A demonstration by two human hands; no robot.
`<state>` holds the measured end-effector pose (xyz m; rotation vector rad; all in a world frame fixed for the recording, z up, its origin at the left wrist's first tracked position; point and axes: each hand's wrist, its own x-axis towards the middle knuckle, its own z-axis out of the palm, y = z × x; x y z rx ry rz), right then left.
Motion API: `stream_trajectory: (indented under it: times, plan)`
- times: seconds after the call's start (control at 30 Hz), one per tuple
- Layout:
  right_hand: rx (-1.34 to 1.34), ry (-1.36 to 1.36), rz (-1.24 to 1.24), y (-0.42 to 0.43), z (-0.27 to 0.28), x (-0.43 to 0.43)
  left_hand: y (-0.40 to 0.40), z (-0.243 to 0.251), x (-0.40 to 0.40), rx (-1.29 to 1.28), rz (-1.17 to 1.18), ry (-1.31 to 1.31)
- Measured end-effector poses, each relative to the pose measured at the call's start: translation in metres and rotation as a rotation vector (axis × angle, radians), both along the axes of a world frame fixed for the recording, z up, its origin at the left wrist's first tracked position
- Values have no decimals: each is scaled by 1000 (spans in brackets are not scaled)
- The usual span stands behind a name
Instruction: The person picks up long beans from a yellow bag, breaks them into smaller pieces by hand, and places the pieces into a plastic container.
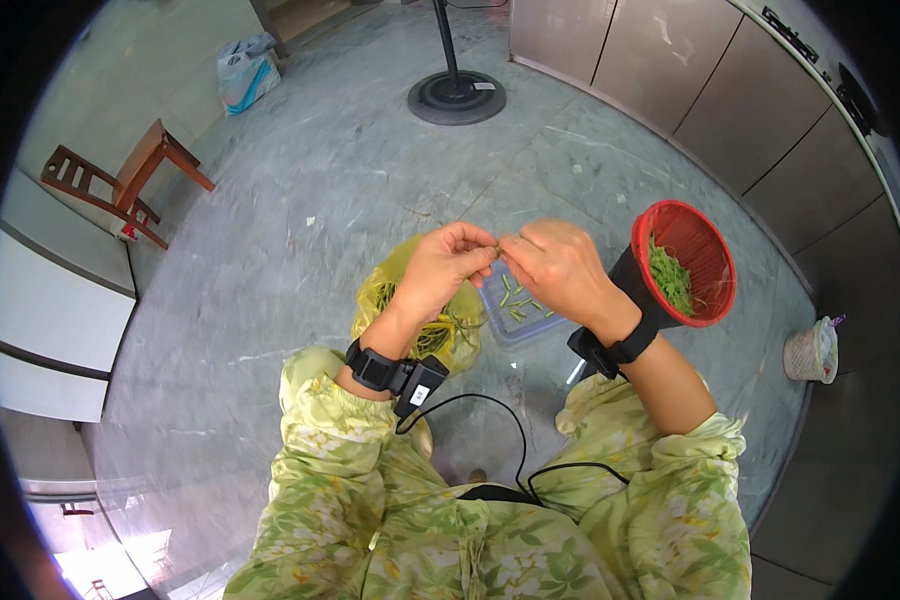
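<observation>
My left hand and my right hand meet fingertip to fingertip above the floor. Pinched between them is a green stem, mostly hidden by the fingers. Under my right hand stands a pale blue plastic basket, where several short cut green stem pieces lie scattered. Below my left hand, a yellow plastic bag gapes around a bundle of long thin green stems. Right of my right wrist, a dark bin with a red rim holds green leafy scraps.
A black stand with a round base rises ahead. Cabinets line the right side, with a small lined white bin nearby. A wooden chair and a plastic bag are at left. A black cable hangs before me.
</observation>
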<state>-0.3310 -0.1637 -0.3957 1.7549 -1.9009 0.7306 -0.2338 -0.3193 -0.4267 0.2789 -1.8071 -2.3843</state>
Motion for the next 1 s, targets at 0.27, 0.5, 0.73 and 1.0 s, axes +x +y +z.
stream_trajectory:
  times: [0.27,0.5,0.73,1.0]
  plan:
    - [-60,-581,74,-2,-17,-1,-1,-4,-1,121,-66,12]
    - [-219,-1383,114,0,-16,-6,2,2,-1,184,-29,79]
    - [-379,-1643,300,4,-1,-26,5,4,-1,399,-36,192]
    - [-88,-899,-29,-10,7,10,5,1,-4,334,-18,255]
